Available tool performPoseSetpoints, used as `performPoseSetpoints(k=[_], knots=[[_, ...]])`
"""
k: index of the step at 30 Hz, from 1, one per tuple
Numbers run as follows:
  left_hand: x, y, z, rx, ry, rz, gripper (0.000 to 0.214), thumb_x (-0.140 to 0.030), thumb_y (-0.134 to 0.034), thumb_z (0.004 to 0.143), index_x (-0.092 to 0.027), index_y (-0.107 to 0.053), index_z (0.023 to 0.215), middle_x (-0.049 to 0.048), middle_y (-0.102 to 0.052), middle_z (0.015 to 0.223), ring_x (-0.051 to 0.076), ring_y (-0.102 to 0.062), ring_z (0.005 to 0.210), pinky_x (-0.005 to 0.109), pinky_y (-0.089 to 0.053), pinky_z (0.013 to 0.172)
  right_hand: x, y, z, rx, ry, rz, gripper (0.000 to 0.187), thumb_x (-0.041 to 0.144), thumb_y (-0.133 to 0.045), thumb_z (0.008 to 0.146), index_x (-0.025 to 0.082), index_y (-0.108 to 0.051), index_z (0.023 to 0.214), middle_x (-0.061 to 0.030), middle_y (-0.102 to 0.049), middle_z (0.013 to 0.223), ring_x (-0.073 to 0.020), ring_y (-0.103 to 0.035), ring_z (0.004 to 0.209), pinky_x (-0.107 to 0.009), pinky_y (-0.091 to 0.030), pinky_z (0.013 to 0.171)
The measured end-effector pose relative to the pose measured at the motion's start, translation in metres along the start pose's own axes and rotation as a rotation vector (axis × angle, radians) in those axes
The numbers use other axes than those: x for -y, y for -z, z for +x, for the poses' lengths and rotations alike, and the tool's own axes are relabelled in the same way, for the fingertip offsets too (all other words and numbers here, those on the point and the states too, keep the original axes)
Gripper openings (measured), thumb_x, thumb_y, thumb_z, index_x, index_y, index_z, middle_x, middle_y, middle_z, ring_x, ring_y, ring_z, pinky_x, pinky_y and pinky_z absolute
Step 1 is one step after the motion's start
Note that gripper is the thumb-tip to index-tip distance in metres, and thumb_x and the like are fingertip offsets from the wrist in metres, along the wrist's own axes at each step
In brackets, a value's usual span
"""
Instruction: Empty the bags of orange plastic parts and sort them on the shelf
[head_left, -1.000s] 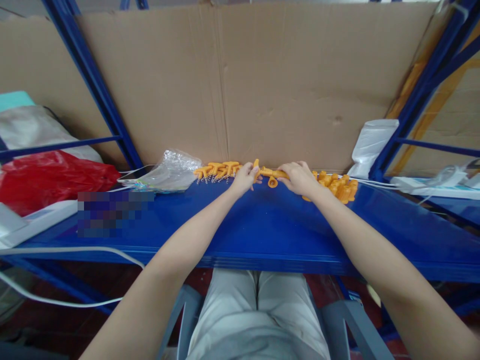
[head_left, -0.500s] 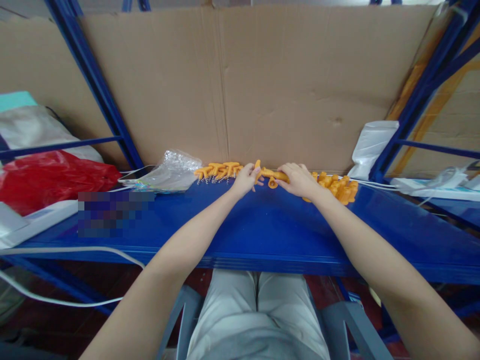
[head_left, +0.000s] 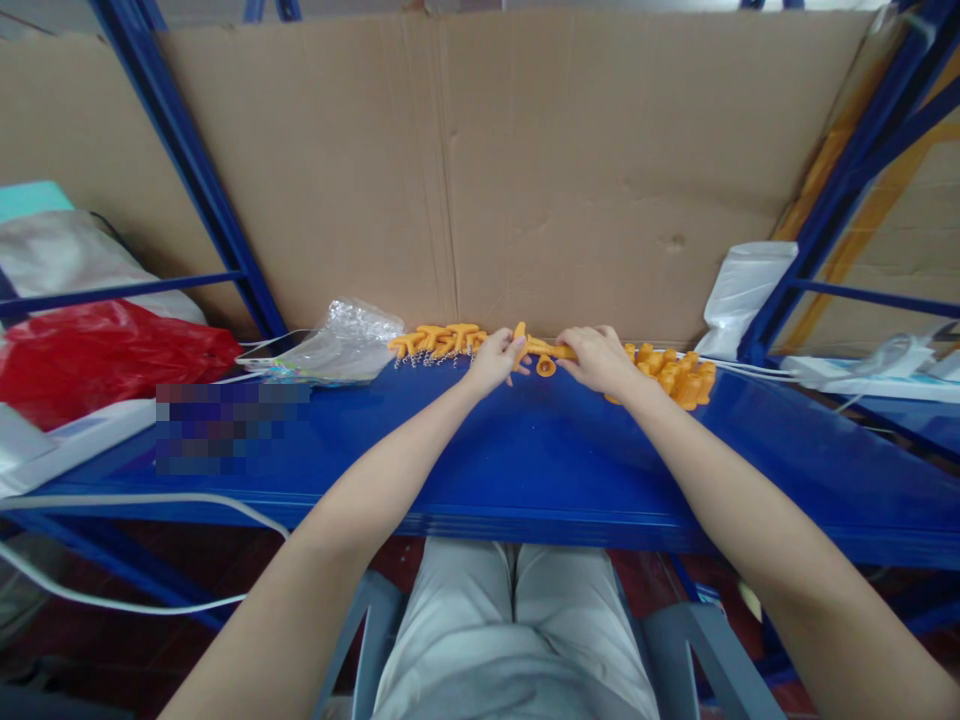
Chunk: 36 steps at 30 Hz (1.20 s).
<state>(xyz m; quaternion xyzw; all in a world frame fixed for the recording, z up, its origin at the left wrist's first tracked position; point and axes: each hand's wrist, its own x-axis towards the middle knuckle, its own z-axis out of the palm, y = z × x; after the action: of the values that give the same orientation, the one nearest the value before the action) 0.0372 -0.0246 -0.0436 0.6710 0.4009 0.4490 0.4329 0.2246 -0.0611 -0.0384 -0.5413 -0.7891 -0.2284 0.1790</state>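
Note:
My left hand (head_left: 495,362) is closed around an orange T-shaped corkscrew handle (head_left: 520,338). To its right, my right hand (head_left: 596,357) grips an orange tube-like piece (head_left: 561,351), in line with the handle. Whether the two pieces touch inside my fingers is hard to make out. Just below and between the hands sits a round orange cup-shaped piece (head_left: 546,367). Left of my left hand lies a pile of orange corkscrews (head_left: 439,340) with metal spirals. Beyond my right hand, several orange tube-like pieces (head_left: 679,375) stand in a cluster.
The blue shelf top (head_left: 540,460) carries everything, with a cardboard sheet (head_left: 562,180) behind. Clear plastic bags (head_left: 345,345) lie left of the corkscrews. A white pouch (head_left: 742,300) leans at the right post. A red bag (head_left: 112,355) and white cables (head_left: 150,498) are at left.
My left hand has shifted slightly right with the corkscrew handle, toward the tube-like piece. My right hand stays nearly where it was.

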Motion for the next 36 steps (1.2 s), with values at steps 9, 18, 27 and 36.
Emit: performPoseSetpoints(k=[9,18,27,36], knots=[[0.004,0.01,0.005,-0.059,0.009,0.014,0.015,-0.022,-0.047,0.104,-0.017,-0.047,0.09,-0.0016,-0.068,0.07,0.007,-0.064,0.049,0.012,-0.037,0.041,-0.018,-0.002,-0.002,0.05,-0.143,-0.052,0.023,0.024,-0.053,0.089,0.018,-0.062,0.109,-0.0174,-0.072,0.108,-0.033,-0.063,0.105,-0.044,-0.04,0.089],[0.005,0.014,0.007,-0.069,0.004,0.022,0.015,-0.02,-0.046,0.104,-0.017,-0.047,0.089,-0.0014,-0.068,0.07,0.007,-0.063,0.048,0.013,-0.036,0.041,-0.039,-0.003,-0.005,0.173,-0.362,-0.01,0.039,0.028,-0.057,0.089,0.019,-0.063,0.126,-0.0156,-0.074,0.118,-0.032,-0.067,0.11,-0.045,-0.042,0.091],[0.006,0.013,0.008,-0.086,0.0,0.012,0.016,-0.019,-0.047,0.104,-0.017,-0.046,0.089,-0.0035,-0.065,0.067,0.007,-0.062,0.045,0.014,-0.034,0.04,-0.068,-0.017,-0.008,0.253,-0.423,-0.036,0.025,0.036,-0.063,0.086,0.025,-0.073,0.107,-0.0119,-0.078,0.109,-0.0321,-0.071,0.103,-0.045,-0.046,0.086],[0.008,0.013,0.009,-0.099,-0.007,0.01,0.012,-0.022,-0.049,0.104,-0.018,-0.046,0.093,-0.0065,-0.062,0.062,0.006,-0.059,0.041,0.014,-0.034,0.041,-0.063,-0.014,-0.008,0.278,-0.444,-0.054,0.033,0.014,-0.057,0.08,0.024,-0.076,0.104,-0.0131,-0.077,0.108,-0.0341,-0.072,0.103,-0.051,-0.046,0.09]])
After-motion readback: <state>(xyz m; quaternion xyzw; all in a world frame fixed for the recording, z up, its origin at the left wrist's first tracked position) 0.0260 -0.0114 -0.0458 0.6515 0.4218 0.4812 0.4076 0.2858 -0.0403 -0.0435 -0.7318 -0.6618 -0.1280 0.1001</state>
